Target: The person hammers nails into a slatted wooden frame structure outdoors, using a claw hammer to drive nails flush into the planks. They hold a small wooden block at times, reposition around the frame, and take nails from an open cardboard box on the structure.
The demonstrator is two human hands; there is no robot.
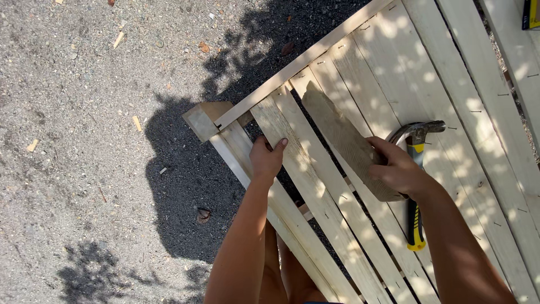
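My left hand [266,157] grips the edge of a pale wooden slat [315,191] that lies loose and slanted across a slatted wooden panel [450,95]. My right hand [398,169] holds a short weathered wood block [343,135] pressed against the slats. Just right of that hand, a claw hammer [416,186] with a yellow and black handle lies on the panel, its steel head by my fingers. Whether my right hand also touches the hammer is unclear.
The panel rests on a square post end [203,118] at its near corner, over gravel ground [84,141] strewn with wood chips. Tree shadow dapples the boards. A yellow and black object [531,14] sits at the top right corner.
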